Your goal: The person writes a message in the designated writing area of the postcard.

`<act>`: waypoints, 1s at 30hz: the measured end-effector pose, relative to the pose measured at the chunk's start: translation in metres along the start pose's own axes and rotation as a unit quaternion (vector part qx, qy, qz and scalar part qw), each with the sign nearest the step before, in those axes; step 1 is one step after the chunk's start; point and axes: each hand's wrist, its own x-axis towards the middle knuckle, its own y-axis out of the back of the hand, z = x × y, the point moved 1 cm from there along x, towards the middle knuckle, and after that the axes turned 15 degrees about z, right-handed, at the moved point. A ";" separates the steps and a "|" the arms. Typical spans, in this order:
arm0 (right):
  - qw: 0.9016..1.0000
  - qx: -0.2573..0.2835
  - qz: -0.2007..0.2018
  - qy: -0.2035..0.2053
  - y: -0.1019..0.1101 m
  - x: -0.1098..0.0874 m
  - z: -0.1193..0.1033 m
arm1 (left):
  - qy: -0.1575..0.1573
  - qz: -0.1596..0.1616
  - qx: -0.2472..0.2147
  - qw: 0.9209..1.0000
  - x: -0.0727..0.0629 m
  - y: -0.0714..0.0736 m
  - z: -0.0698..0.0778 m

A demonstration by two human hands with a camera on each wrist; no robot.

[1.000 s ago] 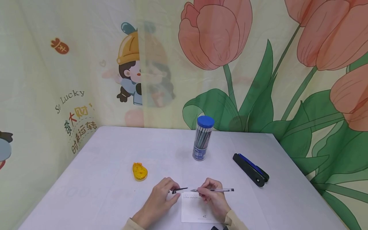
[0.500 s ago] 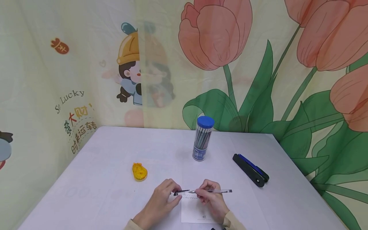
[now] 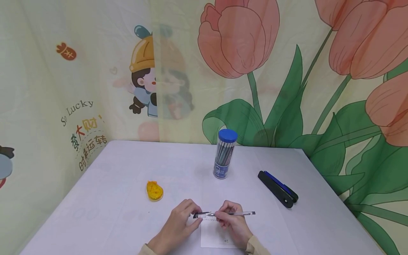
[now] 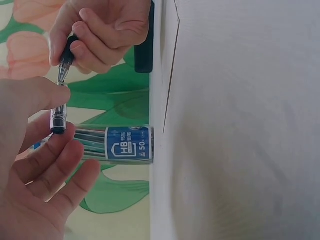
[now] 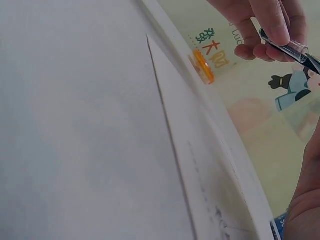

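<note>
In the head view my left hand (image 3: 178, 223) pinches a clear pen cap (image 3: 196, 215) with a dark end and clip. My right hand (image 3: 235, 223) grips a gel pen (image 3: 248, 213), its metal tip pointing left at the cap. The left wrist view shows the cap (image 4: 58, 117) between left thumb and fingers, the pen's tip at its mouth and seemingly just inside. The other left fingers are spread loosely. Both hands are above a white sheet of paper (image 3: 215, 237) with a line of small marks near its top edge.
A blue-lidded tub of pencils (image 3: 223, 159) stands upright behind the hands. To the right lies a black stapler (image 3: 275, 189) with a blue strip along it. A small yellow rounded item (image 3: 154, 192) lies left on the white table (image 3: 105, 212). Printed curtains hang behind.
The right hand has moved the pen slightly left, and the left hand has shifted the cap a little right. A gap between tip and cap has closed; the tip now meets the cap.
</note>
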 end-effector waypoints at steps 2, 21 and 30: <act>1.000 -0.001 0.000 -0.003 -0.001 0.000 0.000 | -0.008 0.005 -0.005 1.000 0.000 0.000 0.000; 0.999 0.027 -0.017 0.009 -0.007 -0.004 0.002 | -0.024 0.021 -0.039 0.999 -0.001 -0.003 0.001; 0.999 0.032 -0.006 0.000 -0.009 -0.006 0.001 | -0.030 0.032 -0.045 0.998 -0.002 -0.004 0.001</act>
